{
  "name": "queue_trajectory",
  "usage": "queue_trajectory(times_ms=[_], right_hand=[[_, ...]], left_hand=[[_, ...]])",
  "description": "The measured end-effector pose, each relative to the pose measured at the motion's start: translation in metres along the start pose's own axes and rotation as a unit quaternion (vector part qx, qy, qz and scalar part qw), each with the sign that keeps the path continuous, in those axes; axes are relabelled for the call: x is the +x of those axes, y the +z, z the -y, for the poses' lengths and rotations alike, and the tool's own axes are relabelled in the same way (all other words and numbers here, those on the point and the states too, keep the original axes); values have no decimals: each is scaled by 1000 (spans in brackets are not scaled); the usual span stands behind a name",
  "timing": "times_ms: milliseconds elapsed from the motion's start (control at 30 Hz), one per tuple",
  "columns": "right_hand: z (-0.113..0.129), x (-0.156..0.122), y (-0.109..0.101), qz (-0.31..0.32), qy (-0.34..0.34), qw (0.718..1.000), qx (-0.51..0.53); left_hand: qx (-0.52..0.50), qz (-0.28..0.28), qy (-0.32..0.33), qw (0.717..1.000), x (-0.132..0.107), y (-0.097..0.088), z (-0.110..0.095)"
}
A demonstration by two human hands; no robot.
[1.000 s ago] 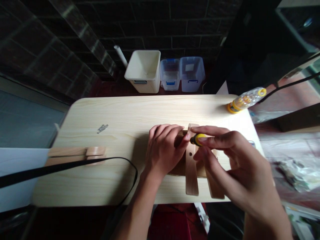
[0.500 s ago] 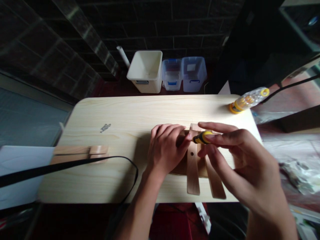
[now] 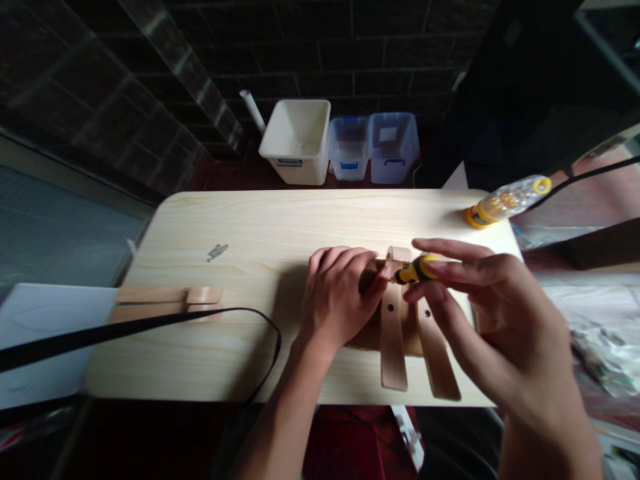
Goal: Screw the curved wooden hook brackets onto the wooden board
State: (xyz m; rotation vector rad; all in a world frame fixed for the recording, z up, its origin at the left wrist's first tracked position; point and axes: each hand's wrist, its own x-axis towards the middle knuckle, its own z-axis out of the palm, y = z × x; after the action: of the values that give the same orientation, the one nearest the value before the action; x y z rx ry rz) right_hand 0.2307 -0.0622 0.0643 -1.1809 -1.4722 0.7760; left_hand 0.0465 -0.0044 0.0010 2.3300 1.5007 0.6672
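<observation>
Left hand [image 3: 341, 293] is draped over a wooden piece [image 3: 393, 350], can't really tell if it's gripping. Right hand [image 3: 505, 327] has a yellow-and-black screwdriver [image 3: 415, 270] pinched, tip just beside the left thumb [image 3: 382, 277].

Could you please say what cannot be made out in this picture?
Head view:
- Yellow tool: what its tip touches, too small and blurred.
- Brown piece: left part, hidden by the left hand.
- Gray pieces: their number, too small.
- Black strap: left end, cut off by the left edge.
</observation>
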Motion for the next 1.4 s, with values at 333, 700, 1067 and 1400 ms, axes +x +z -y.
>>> queue_trajectory(times_ms=[333,700,1067,1400], right_hand=[[2,-1,2,-9,4,1000,19],[3,-2,4,-41,-3,999,0],[3,-1,0,-17,11,999,-43],[0,-2,3,-31,-8,999,-11]], left_hand=[[3,5,-2,1000,1,-1,-1],[-3,6,-7,1000,-2,-2,-2],[4,0,-9,1000,-2,0,-2],[10,12,-21,1000,-3,-2,-5]])
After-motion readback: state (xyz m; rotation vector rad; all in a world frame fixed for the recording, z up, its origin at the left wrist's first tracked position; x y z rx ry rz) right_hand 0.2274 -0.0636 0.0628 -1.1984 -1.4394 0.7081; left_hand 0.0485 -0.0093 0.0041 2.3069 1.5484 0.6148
